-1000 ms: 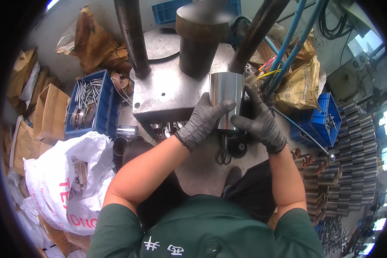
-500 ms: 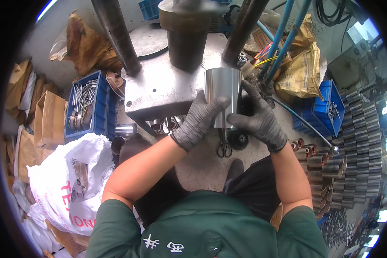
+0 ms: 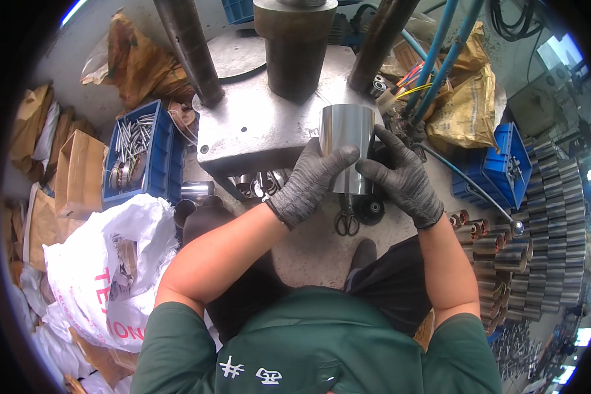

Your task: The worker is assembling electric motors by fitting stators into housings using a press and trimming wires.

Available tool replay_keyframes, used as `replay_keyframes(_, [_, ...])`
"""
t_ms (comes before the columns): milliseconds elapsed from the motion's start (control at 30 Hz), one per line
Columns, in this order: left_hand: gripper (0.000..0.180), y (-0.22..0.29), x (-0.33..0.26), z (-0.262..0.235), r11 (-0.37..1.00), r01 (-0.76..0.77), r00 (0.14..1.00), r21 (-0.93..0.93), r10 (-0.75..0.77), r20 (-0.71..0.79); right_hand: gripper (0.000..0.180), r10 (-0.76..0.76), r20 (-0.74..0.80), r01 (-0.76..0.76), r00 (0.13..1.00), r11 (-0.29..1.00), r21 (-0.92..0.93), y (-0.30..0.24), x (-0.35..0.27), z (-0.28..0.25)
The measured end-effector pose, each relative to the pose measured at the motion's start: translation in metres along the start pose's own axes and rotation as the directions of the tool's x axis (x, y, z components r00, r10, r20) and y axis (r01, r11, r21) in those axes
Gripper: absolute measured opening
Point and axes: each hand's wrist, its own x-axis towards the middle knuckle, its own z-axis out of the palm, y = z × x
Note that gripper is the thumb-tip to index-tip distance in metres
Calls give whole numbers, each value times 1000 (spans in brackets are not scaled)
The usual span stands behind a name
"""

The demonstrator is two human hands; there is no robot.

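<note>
The cylinder (image 3: 347, 131) is held between both hands, neither nearer: the left hand (image 3: 308, 180) closes on its left side, the right hand (image 3: 404, 180) on its right, thumbs across the near face. Its long axis points away from the body, overlapping the press bed (image 3: 276, 128) in view; contact there cannot be told.

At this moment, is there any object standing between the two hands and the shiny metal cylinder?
No separate object is visible in the way: the left hand and right hand grip the metal cylinder from either side, with only their grey gloves between.
</note>
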Motion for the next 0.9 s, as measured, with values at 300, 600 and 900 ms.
replay_keyframes(300, [77,-9,5,-4,998,-14,999,69,16,-31,101,-97,167,97,981,995,4,18,0,-15])
replay_keyframes(600, [75,-11,3,-3,1000,10,1000,-30,-10,-13,94,-95,-28,92,995,991,-94,12,-6,3])
replay_keyframes(900, [79,-14,-1,-1,999,43,996,11,-42,-78,96,-39,157,34,987,999,35,16,-3,-16])
